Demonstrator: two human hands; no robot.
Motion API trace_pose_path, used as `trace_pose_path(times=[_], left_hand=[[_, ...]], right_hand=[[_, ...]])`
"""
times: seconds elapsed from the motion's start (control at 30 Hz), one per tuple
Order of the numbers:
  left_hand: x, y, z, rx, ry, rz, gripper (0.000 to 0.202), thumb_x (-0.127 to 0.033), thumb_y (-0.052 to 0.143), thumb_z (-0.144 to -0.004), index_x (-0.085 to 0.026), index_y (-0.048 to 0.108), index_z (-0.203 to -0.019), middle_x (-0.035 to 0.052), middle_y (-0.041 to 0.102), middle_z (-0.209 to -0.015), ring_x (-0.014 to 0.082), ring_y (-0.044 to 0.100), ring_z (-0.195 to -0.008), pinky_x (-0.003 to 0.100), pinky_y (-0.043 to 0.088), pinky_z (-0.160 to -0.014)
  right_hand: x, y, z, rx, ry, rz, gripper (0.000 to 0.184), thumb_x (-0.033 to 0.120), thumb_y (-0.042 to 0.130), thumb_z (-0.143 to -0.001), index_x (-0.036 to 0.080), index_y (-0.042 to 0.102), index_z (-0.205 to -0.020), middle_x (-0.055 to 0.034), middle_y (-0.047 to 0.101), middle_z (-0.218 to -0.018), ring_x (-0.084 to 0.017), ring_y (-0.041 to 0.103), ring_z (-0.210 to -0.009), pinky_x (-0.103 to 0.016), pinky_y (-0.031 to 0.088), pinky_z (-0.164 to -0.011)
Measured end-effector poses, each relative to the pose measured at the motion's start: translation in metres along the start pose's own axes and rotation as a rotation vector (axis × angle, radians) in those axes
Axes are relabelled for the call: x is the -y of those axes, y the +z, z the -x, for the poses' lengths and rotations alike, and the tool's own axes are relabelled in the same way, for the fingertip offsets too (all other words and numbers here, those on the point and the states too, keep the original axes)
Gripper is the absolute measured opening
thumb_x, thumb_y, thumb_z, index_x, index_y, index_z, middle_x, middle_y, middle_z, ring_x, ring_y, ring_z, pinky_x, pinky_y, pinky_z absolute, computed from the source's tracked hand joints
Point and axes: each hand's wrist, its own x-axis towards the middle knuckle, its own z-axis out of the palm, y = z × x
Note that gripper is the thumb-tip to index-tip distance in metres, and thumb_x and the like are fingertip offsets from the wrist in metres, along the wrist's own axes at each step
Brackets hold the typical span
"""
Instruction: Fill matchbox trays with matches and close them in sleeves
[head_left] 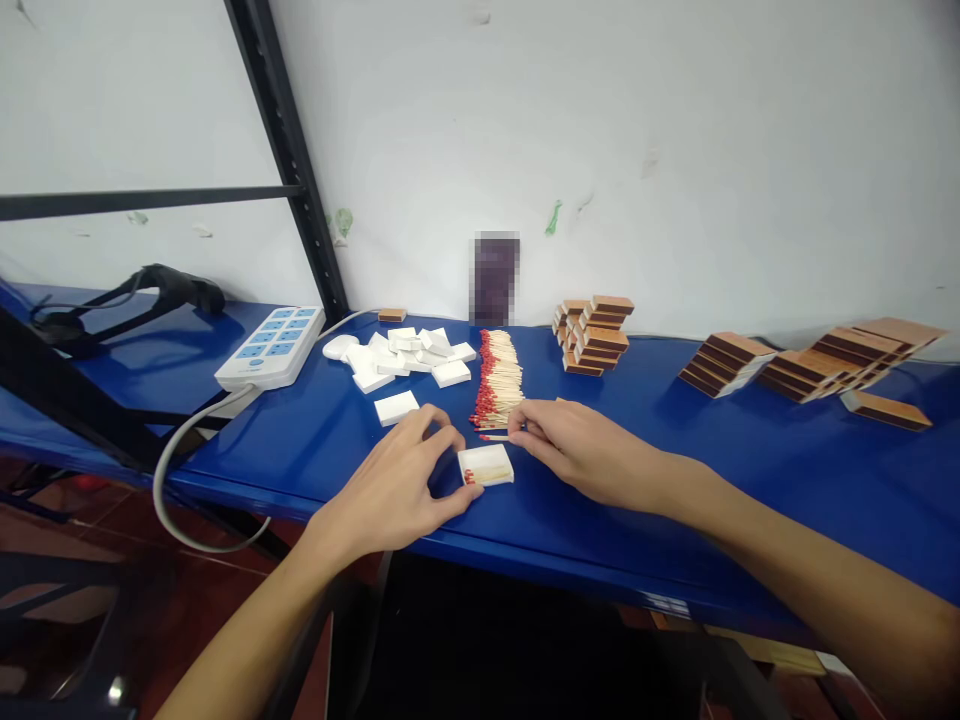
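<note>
A small white matchbox tray (487, 465) holding red-tipped matches lies on the blue table (675, 480) near its front edge. My left hand (401, 480) rests beside the tray, fingers curled around its left side with the thumb at its front corner. My right hand (577, 445) lies just right of the tray and pinches a match or two at the near end of the row of loose matches (499, 380). Behind my left hand lie several empty white trays (409, 360).
A white power strip (271, 345) with its grey cable lies at the left. Brown matchbox sleeves are stacked at the back (592, 335) and fanned out at the right (810, 365). A black shelf post (289, 150) rises by the wall. A dark blurred object (495, 278) leans on the wall.
</note>
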Motion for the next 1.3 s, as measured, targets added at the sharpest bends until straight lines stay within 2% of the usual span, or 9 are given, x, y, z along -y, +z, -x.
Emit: trace_pose_path(times=[0.13,0.27,0.4,0.53,0.7,0.87,1.13,1.2,1.3], left_hand=[[0.0,0.001,0.0,-0.017,-0.036,0.024,0.025,-0.041,0.062,-0.086,-0.022,0.057,-0.102,0.0029,0.052,-0.107,0.0199,0.056,-0.087,0.037,0.049,-0.078],[0.0,0.001,-0.001,-0.006,-0.014,0.04,0.025,-0.037,0.062,-0.087,-0.023,0.054,-0.106,0.002,0.053,-0.106,0.0195,0.056,-0.089,0.036,0.048,-0.079],[0.0,0.001,-0.001,0.008,0.001,0.05,0.025,-0.035,0.061,-0.088,-0.023,0.053,-0.108,0.0023,0.054,-0.104,0.0202,0.056,-0.09,0.036,0.048,-0.08],[0.0,-0.001,0.0,0.038,0.017,0.063,0.027,-0.041,0.061,-0.087,-0.022,0.056,-0.105,0.0034,0.055,-0.104,0.0208,0.056,-0.088,0.036,0.048,-0.078],[0.0,-0.003,0.0,0.068,0.116,0.052,0.026,-0.042,0.062,-0.087,-0.022,0.057,-0.104,0.0047,0.056,-0.113,0.0242,0.053,-0.103,0.04,0.045,-0.091],[0.001,-0.002,0.0,0.088,0.158,-0.002,0.027,-0.044,0.06,-0.088,-0.022,0.057,-0.104,0.0066,0.054,-0.13,0.0296,0.042,-0.122,0.047,0.037,-0.103],[0.002,-0.001,0.0,0.131,0.156,-0.015,0.028,-0.044,0.055,-0.092,-0.022,0.055,-0.108,0.0062,0.055,-0.133,0.0301,0.037,-0.129,0.049,0.036,-0.103],[0.002,-0.001,0.0,0.126,0.156,-0.012,0.027,-0.044,0.056,-0.091,-0.022,0.055,-0.107,0.0062,0.053,-0.136,0.0303,0.036,-0.13,0.049,0.035,-0.104],[0.002,-0.001,0.0,0.118,0.159,-0.007,0.028,-0.045,0.058,-0.09,-0.022,0.056,-0.105,0.0056,0.048,-0.142,0.03,0.035,-0.131,0.049,0.035,-0.106]], right_hand=[[0.009,0.002,0.003,0.065,-0.074,-0.092,0.02,0.027,0.038,-0.098,0.021,0.053,-0.087,-0.0003,0.061,-0.078,-0.015,0.052,-0.07,-0.028,0.036,-0.064],[0.014,0.008,0.003,0.091,-0.122,-0.075,0.023,0.029,0.036,-0.099,0.02,0.054,-0.086,-0.0022,0.062,-0.083,-0.015,0.053,-0.072,-0.028,0.035,-0.064],[0.015,0.001,0.001,-0.022,-0.102,-0.028,0.03,0.032,0.034,-0.101,0.02,0.057,-0.085,-0.0006,0.063,-0.075,-0.015,0.052,-0.067,-0.028,0.034,-0.064],[0.004,-0.003,-0.003,-0.154,-0.003,0.142,0.024,0.029,0.039,-0.098,0.02,0.06,-0.09,-0.0018,0.064,-0.074,-0.016,0.052,-0.065,-0.029,0.033,-0.062],[-0.012,0.004,-0.008,-0.079,0.049,0.233,0.018,0.026,0.046,-0.095,0.019,0.062,-0.091,-0.0043,0.066,-0.083,-0.018,0.059,-0.074,-0.028,0.036,-0.062],[-0.015,0.007,-0.008,-0.085,0.088,0.301,0.02,0.026,0.046,-0.094,0.021,0.065,-0.091,-0.0047,0.067,-0.088,-0.019,0.061,-0.08,-0.029,0.036,-0.062],[-0.01,0.003,-0.008,-0.109,0.09,0.278,0.012,0.021,0.051,-0.087,0.021,0.062,-0.084,-0.0019,0.064,-0.081,-0.016,0.057,-0.07,-0.027,0.032,-0.057],[-0.011,0.002,-0.007,-0.128,0.042,0.279,0.01,0.02,0.052,-0.086,0.02,0.062,-0.089,-0.0021,0.063,-0.082,-0.015,0.055,-0.068,-0.027,0.031,-0.057],[-0.015,0.002,-0.005,-0.14,-0.068,0.348,0.024,0.016,0.049,-0.087,0.021,0.061,-0.107,-0.0039,0.061,-0.092,-0.014,0.052,-0.067,-0.028,0.029,-0.058]])
